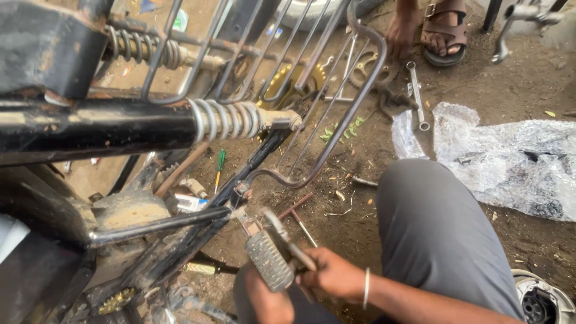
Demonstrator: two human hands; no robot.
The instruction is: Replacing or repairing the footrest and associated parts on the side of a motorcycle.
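Ribbed footrest [268, 259] sits between both hands [300, 285], gripped.

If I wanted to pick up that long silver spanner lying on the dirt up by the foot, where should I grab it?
Grab the spanner around the middle of its thin straight shaft, coming down from above. It lies flat on the ground, and both ends are fatter rings, harder to pinch. The plastic sheet sits close to its lower end, so the middle is freer.

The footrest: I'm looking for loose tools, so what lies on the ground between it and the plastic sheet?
In the head view, a bent knee in grey trousers fills the stretch between footrest and plastic sheet.
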